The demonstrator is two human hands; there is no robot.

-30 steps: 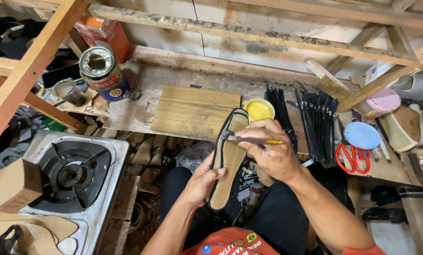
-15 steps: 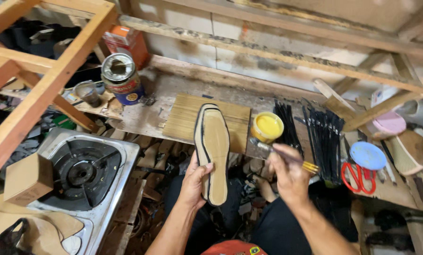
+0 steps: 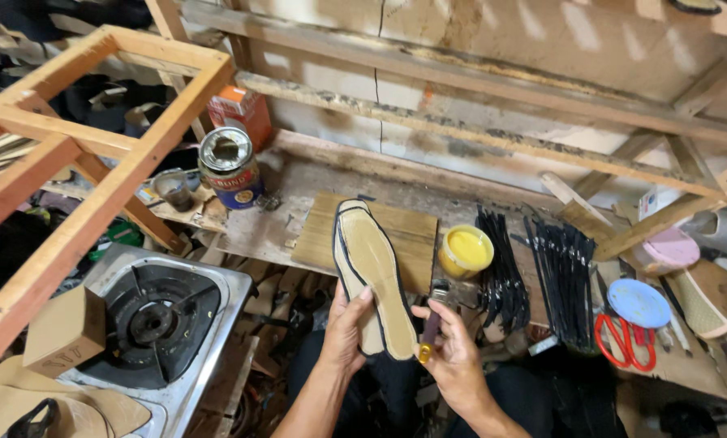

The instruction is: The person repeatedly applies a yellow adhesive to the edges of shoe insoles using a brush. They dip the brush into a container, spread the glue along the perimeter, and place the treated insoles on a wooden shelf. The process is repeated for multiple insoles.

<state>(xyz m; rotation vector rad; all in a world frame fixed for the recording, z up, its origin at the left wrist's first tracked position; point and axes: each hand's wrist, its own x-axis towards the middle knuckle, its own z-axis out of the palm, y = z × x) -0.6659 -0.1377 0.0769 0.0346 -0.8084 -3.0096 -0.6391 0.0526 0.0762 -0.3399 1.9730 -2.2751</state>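
Note:
My left hand (image 3: 349,328) grips a tan shoe insole (image 3: 373,268) with a black edge by its lower end, holding it up flat side toward me. My right hand (image 3: 453,354) sits just to its right, closed around a small brush with a yellow-tipped handle (image 3: 430,328), its fingers close to the insole's edge. A small round pot of yellow glue (image 3: 465,251) stands on the bench right behind the hands, next to a wooden board (image 3: 400,235).
A gas burner (image 3: 157,312) sits at lower left beside a cardboard block (image 3: 63,331). An open tin can (image 3: 229,168) stands on the bench. Black straps (image 3: 562,280), red scissors (image 3: 623,341), a blue lid (image 3: 639,302) lie right. A wooden frame (image 3: 96,162) rises left.
The insole has turned from edge-on to face me and was lifted higher. My right hand drew the brush away from it and lowered beside it. The view swung left.

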